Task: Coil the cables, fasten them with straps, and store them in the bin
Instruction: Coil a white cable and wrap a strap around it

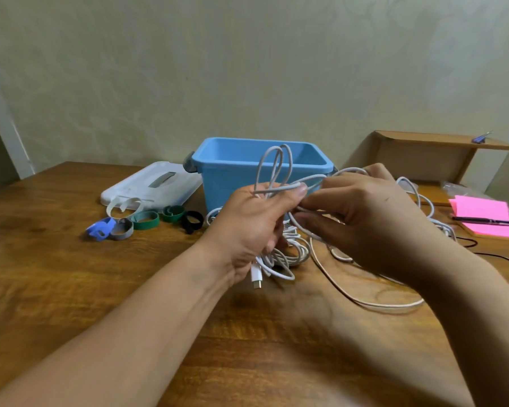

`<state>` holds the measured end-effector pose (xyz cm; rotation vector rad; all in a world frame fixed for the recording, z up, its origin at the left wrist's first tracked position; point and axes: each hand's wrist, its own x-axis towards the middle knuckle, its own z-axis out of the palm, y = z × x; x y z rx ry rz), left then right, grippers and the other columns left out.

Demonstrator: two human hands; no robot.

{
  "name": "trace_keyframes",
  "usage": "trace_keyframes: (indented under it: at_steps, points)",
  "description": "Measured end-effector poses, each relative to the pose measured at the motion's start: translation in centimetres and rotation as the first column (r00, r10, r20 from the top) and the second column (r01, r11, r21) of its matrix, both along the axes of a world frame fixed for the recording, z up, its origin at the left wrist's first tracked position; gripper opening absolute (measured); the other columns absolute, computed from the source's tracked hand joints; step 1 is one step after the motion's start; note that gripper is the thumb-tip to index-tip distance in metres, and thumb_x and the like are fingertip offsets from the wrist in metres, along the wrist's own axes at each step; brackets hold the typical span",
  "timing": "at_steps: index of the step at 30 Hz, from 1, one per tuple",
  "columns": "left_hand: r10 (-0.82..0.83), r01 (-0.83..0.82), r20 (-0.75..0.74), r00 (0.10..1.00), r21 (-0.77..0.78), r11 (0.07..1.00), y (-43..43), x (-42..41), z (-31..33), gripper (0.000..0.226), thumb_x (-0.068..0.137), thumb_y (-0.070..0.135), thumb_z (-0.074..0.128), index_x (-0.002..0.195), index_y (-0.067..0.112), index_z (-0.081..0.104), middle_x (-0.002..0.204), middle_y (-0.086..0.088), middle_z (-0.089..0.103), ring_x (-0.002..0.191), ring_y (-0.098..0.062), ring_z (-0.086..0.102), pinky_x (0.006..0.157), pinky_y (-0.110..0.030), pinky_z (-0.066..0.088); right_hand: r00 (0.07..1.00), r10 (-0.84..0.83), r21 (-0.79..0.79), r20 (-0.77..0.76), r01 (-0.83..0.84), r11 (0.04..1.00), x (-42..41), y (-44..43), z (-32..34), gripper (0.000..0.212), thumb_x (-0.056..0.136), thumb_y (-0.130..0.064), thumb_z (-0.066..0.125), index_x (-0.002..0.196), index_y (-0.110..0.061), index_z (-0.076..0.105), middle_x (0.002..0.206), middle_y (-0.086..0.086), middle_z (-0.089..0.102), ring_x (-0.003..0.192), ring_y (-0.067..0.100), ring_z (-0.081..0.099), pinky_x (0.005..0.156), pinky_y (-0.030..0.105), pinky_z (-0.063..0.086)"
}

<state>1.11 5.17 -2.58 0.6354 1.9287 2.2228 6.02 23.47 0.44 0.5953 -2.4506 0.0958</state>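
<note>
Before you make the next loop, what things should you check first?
1. Left hand grips the coiled cable: ok.
2. Right hand pinches the next bit of cable: ok.
3. Loose cable on the table untangled: not ok, it lies in a jumble.
4. Straps out on the table: ok, left of the bin.
5. Bin open: ok, the lid lies beside it.
6. Room inside the bin: cannot tell, its bottom is hidden.
</note>
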Motion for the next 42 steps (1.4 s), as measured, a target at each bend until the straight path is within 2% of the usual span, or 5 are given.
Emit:
trace_keyframes:
  at_steps: [18, 22, 28, 37, 42]
  points:
    - [0.329, -0.382, 0.217, 0.919, 0.289, 0.878, -2.0, -1.8, 1.5, 0.036, 0.108, 0.025, 0.053, 0.073, 0.02, 0.046, 0.05, 0.004, 0.031, 0.04, -0.012, 0.029, 0.052, -0.028, 0.046, 0.938, 0.279, -0.682, 0.204, -0.068, 0.728, 0.4, 3.7, 1.6, 0.021, 0.087, -0.04, 0.081, 0.097, -0.022, 0.084, 0.093, 0.004, 0.078, 0.086, 0.023, 0.072, 0.082, 0.043, 0.056]
    - [0.193, -0.252, 0.216, 0.957, 0.294, 0.922, -1.9, -1.5, 1.6, 0.037, 0.109, 0.027, 0.054, 0.073, 0.02, 0.049, 0.05, 0.005, 0.032, 0.038, -0.011, 0.028, 0.053, -0.029, 0.043, 0.786, 0.575, -0.86, 0.228, -0.114, 0.497, 0.8, 5.1, 2.0, 0.048, 0.082, -0.056, 0.082, 0.077, -0.01, 0.071, 0.072, 0.025, 0.055, 0.074, 0.025, 0.065, 0.076, 0.032, 0.057]
    - [-0.018, -0.033, 0.198, 0.98, 0.253, 0.967, -0.6, -0.2, 1.5, 0.039, 0.109, 0.034, 0.054, 0.103, -0.001, 0.071, 0.064, -0.008, 0.061, 0.055, -0.014, 0.053, 0.052, -0.026, 0.053, 0.598, 0.559, -0.716, 0.574, 0.037, 0.697, 1.0, 5.3, 1.8, 0.05, 0.075, -0.057, 0.089, 0.079, -0.011, 0.069, 0.075, 0.027, 0.068, 0.063, 0.028, 0.066, 0.057, 0.032, 0.057]
    - [-0.286, 0.276, 0.215, 0.934, 0.075, 0.958, 0.9, 1.3, 0.0, 0.052, 0.111, 0.032, 0.047, 0.062, 0.018, 0.04, 0.048, -0.004, 0.039, 0.037, -0.014, 0.04, 0.042, -0.024, 0.033, 0.85, 0.368, -0.724, 0.376, 0.022, 0.689, 0.2, 4.5, 1.1, 0.024, 0.096, -0.04, 0.075, 0.109, -0.02, 0.074, 0.107, 0.008, 0.075, 0.098, 0.027, 0.067, 0.095, 0.049, 0.053]
    - [-0.487, 0.478, 0.194, 0.851, 0.093, 0.873, 1.6, 2.6, -0.5, 0.027, 0.108, 0.022, 0.05, 0.082, 0.022, 0.043, 0.063, 0.001, 0.023, 0.038, -0.006, 0.024, 0.046, -0.029, 0.009, 0.742, 0.525, -0.78, 0.417, -0.005, 0.626, 0.1, 0.8, 0.3, 0.091, 0.071, -0.063, 0.087, 0.149, -0.033, 0.053, 0.133, -0.005, 0.073, 0.127, 0.013, 0.068, 0.103, 0.032, 0.057]
